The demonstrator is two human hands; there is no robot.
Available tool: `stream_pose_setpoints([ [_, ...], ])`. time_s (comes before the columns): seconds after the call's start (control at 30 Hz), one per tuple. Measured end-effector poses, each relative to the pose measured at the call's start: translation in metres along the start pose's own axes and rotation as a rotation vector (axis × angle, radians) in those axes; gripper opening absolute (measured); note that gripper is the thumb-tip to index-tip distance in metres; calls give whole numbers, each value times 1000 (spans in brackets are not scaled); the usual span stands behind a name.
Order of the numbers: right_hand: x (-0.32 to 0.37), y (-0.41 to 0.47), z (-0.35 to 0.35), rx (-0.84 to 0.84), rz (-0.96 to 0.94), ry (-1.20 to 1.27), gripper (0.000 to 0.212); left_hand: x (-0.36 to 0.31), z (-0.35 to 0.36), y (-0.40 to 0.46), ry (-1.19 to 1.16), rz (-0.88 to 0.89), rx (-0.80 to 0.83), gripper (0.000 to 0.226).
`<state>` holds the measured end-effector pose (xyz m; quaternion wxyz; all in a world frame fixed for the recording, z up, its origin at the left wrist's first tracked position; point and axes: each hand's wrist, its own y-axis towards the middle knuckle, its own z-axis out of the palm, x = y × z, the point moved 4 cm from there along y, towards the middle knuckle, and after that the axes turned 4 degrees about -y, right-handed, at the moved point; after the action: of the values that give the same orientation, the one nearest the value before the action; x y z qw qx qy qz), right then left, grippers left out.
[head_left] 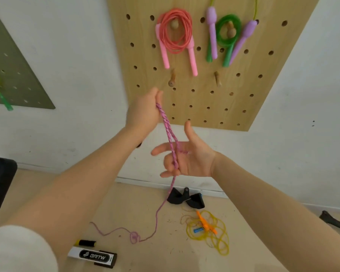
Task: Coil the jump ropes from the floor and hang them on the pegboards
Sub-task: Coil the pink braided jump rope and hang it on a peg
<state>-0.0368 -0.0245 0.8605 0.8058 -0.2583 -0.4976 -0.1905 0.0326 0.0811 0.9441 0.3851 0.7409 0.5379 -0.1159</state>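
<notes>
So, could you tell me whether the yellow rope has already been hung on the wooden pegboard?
No, the yellow rope lies tangled on the floor below the wooden pegboard.

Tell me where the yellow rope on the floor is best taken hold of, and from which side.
Probably by the orange handles. They lie together on top of the yellow rope, which is a loose tangle flat on the floor. Come from above, fingers closing across the handles; they look the only firm, raised part, so the rope should then hang free for coiling.
</notes>
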Motion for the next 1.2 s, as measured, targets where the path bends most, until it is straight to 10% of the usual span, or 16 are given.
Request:
stream_pose_setpoints([
  [0.13,-35,-40,-51,-149,396,-735,30,65,13,0,-664,-822,-81,24],
  [0.23,-48,-81,-104,-589,522,-854,23,85,31,-30,-820,-985,5,32],
  [0.4,-14,-152,-150,-1468,-95,204,45,89,55,-70,-581,-1018,169,15],
  [0.5,33,-173,-160,-1348,-499,642,57,84,69,-83,-584,-981,176,5],
  [0.6,62,-172,-153,-1252,-582,427,28,67,84,-91,-474,-756,327,10],
  [0.67,53,-160,-150,-1259,-161,-198,16,52,97,-99,-385,-655,497,17],
  [0.8,-7,-143,-143,-648,713,-883,18,28,118,-114,-378,-665,666,22],
  [0.93,-4,-140,-127,-615,354,-603,20,13,123,-126,-464,-641,728,12],
  [1.07,18,-151,-131,-897,-172,-165,15,-2,122,-136,-627,-642,775,14],
  [1.2,21,-172,-142,-1203,-265,-5,20,-18,118,-147,-787,-624,801,24],
])
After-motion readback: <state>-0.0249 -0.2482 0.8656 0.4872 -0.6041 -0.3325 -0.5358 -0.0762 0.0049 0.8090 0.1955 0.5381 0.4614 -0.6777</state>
